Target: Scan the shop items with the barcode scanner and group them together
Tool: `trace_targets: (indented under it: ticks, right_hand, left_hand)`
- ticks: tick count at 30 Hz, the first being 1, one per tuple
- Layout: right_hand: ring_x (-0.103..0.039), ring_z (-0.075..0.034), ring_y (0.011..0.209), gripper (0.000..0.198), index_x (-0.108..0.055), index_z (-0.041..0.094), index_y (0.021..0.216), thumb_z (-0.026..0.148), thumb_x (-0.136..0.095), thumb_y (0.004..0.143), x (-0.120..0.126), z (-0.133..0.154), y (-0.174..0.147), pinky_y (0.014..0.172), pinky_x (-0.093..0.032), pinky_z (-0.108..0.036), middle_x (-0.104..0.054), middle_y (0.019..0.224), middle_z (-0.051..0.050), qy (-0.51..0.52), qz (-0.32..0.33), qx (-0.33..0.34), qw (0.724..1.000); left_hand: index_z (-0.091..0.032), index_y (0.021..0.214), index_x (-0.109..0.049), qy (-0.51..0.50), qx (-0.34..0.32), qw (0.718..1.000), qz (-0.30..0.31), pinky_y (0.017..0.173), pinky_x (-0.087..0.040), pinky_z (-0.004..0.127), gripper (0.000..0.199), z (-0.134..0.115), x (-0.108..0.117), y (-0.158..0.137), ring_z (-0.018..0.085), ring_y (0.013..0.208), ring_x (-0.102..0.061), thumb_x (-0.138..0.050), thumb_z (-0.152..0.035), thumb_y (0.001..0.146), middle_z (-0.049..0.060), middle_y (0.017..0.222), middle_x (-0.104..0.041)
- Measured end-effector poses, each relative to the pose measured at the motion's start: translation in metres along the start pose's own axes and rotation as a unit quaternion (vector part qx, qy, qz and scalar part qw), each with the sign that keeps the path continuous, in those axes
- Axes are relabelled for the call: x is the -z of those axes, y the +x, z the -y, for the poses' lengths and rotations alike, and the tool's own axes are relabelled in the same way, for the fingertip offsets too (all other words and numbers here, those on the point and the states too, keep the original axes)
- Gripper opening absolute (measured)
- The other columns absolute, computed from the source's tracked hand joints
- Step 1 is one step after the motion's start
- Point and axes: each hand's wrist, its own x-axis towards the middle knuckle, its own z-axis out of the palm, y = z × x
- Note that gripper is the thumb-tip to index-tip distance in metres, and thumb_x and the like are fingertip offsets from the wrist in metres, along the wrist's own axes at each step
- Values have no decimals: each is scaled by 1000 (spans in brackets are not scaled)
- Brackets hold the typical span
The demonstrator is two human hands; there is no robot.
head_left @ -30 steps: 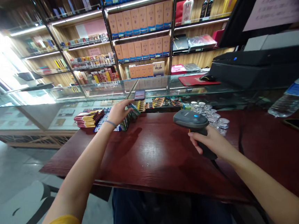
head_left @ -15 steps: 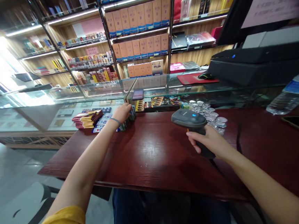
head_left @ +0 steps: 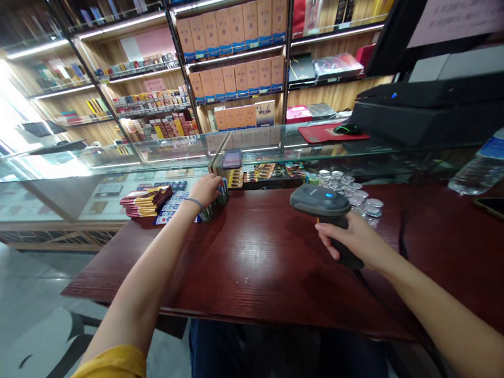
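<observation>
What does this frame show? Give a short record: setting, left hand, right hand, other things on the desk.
setting: shop counter, wooden desk in front of a glass display case
left hand: left hand reaches to the far edge and rests on a row of small packs
right hand: right hand grips the handle of a barcode scanner, head pointing away
other things: stack of red packs; cluster of small clear jars; water bottle lying at right

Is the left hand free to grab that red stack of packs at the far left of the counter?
Probably yes: the left hand rests on the packs right beside the red stack, with nothing between them.
</observation>
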Motion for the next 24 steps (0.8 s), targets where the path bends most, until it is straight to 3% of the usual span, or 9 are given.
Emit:
trace_targets:
  ticks: [8,13,18,24]
  right_hand:
    - [-51,-9,37,31,-51,20,72,42,-69,84,4,-1,1,41,-37,-22,-57,56,3,44,-13,-3,999]
    - [-49,-10,36,25,-55,21,82,40,-71,82,18,10,0,39,-38,-22,-56,55,5,101,-64,16,993]
    - [-48,-10,36,21,-59,21,84,38,-70,80,34,20,-1,37,-39,-23,-56,55,5,133,-130,46,982]
    - [-47,-11,36,22,-56,23,84,39,-70,78,47,20,2,37,-40,-25,-55,54,5,151,-139,40,978]
  left_hand:
    - [-18,114,-67,-17,-8,1000,5,93,-50,38,35,7,0,3,28,106,-63,-60,-17,80,11,110,-66]
    - [-18,110,-69,-74,-45,994,-60,94,-50,40,28,-4,5,7,27,103,-63,-62,-26,84,11,107,-68]
    - [-19,105,-69,-170,-77,970,-154,97,-49,39,22,-55,8,17,24,104,-63,-57,-30,90,9,108,-68]
    - [-20,110,-67,-254,-89,953,-137,96,-50,36,22,-131,-20,50,22,103,-62,-62,-27,89,7,107,-68]
